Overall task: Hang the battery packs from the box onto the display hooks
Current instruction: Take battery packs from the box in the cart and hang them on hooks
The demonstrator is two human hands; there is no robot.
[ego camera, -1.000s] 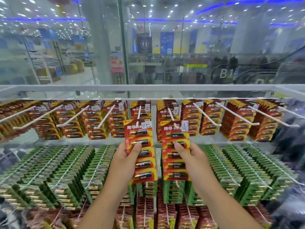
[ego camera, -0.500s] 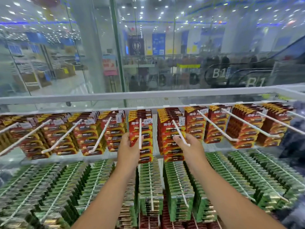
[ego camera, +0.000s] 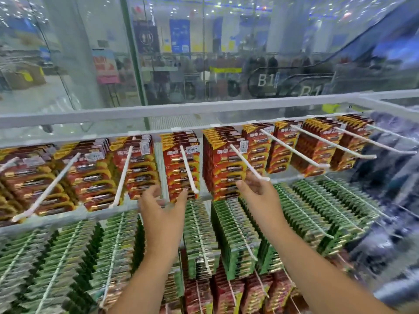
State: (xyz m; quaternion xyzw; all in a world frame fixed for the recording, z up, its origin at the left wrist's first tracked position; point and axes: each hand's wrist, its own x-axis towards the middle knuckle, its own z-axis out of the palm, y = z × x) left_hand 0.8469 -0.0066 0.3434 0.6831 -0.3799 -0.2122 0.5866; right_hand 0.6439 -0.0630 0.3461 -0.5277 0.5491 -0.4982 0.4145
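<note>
Red and yellow battery packs hang in stacks on the top row of white display hooks. One stack (ego camera: 180, 168) hangs on a hook (ego camera: 188, 168) just above my left hand (ego camera: 162, 207). Another stack (ego camera: 224, 164) hangs on a hook (ego camera: 248, 163) above my right hand (ego camera: 260, 196). Both hands are empty, fingers relaxed and spread, held just below and in front of these two stacks. My left fingertips are near the bottom edge of the left stack. No box is in view.
Several more red pack stacks (ego camera: 315, 146) fill hooks left and right along the top rail (ego camera: 158, 112). Rows of green battery packs (ego camera: 238, 234) hang below, with red packs (ego camera: 226, 295) under those. A glass wall stands behind the rack.
A second ago each hand held a red pack at a hook's tip. The packs now hang back in the stacks, and both hands have let go and drawn slightly down.
</note>
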